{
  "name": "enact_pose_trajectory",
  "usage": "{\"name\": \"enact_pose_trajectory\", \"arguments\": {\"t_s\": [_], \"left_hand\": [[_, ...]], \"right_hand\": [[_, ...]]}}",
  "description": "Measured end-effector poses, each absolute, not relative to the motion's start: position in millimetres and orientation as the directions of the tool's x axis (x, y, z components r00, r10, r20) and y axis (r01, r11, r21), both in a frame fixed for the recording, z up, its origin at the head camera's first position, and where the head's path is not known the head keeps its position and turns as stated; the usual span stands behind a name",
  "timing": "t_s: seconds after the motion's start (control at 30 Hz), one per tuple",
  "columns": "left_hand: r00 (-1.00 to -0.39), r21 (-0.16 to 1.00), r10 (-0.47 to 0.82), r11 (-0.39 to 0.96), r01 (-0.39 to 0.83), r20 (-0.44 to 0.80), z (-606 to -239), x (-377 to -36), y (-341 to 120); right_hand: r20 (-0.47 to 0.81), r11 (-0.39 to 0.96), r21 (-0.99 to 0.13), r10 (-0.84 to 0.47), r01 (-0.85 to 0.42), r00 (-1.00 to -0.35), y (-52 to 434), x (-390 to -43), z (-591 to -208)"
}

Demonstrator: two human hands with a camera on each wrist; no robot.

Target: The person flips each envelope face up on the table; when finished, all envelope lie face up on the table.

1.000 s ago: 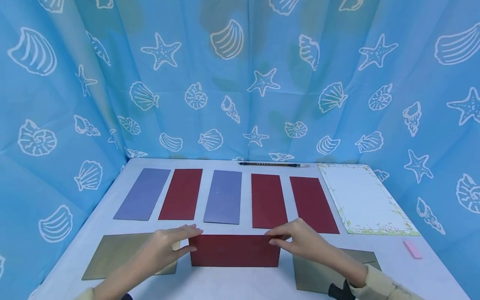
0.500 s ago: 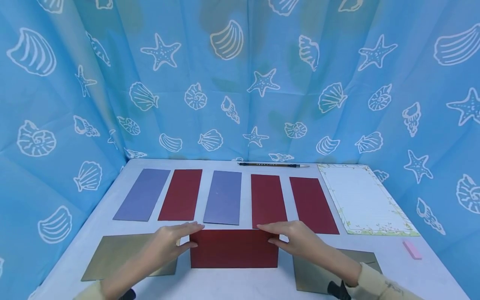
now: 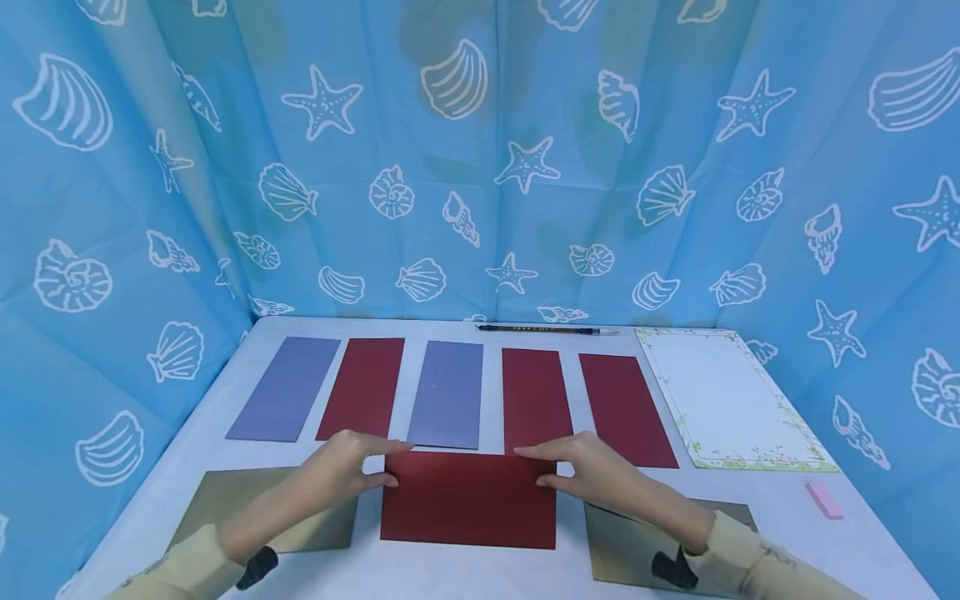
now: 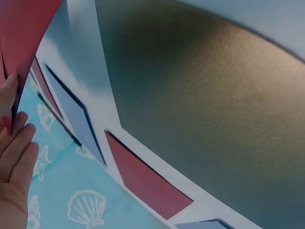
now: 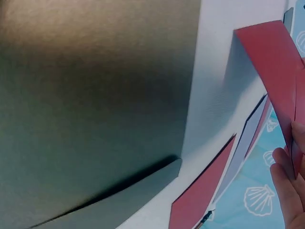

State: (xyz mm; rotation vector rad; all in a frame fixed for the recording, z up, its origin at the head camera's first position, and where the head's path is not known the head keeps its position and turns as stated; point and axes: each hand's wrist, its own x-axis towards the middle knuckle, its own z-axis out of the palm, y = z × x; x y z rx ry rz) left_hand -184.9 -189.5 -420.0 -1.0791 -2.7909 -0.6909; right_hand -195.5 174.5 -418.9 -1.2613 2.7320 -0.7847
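A dark red envelope (image 3: 468,500) is held lengthwise in the middle of the table's near side, tilted up with its far edge raised. My left hand (image 3: 341,475) pinches its upper left corner between thumb and fingers. At the upper right corner my right hand (image 3: 596,479) pinches it the same way. Both wrist views show the thumb on one face of the red envelope (image 4: 24,38) and the fingers behind. In the right wrist view a crease or slit runs along the red envelope (image 5: 279,67). Gold envelopes lie under each forearm, one left (image 3: 322,525) and one right (image 3: 622,550).
Behind the hands runs a row of purple (image 3: 446,392) and red rectangles (image 3: 536,392). A brush pen (image 3: 540,329) lies at the back edge. Bordered writing paper (image 3: 735,392) and a pink eraser (image 3: 825,500) are at right. A blue shell-print curtain (image 3: 480,225) surrounds the table.
The red envelope has tipped, its far edge rising and its near edge coming slightly toward me, so more of its face shows. Both hands have kept their pinch on its corners.
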Motion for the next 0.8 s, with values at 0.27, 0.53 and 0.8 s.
{"name": "enact_pose_trajectory", "arguments": {"t_s": [0.27, 0.53, 0.8], "left_hand": [[-0.756, 0.41, 0.642, 0.66, 0.63, 0.128, -426.6, -194.1, -187.1], [-0.738, 0.449, 0.672, 0.643, 0.621, 0.059, -433.9, -202.6, -184.4], [-0.725, 0.476, 0.687, 0.625, 0.619, 0.041, -441.2, -204.6, -182.2]], "right_hand": [[0.099, 0.565, -0.492, -0.719, -0.662, -0.687, 175.8, -197.9, -428.1], [0.057, 0.535, -0.525, -0.754, -0.661, -0.655, 178.9, -200.1, -435.7], [0.018, 0.554, -0.554, -0.738, -0.621, -0.674, 179.4, -200.0, -442.4]]}}
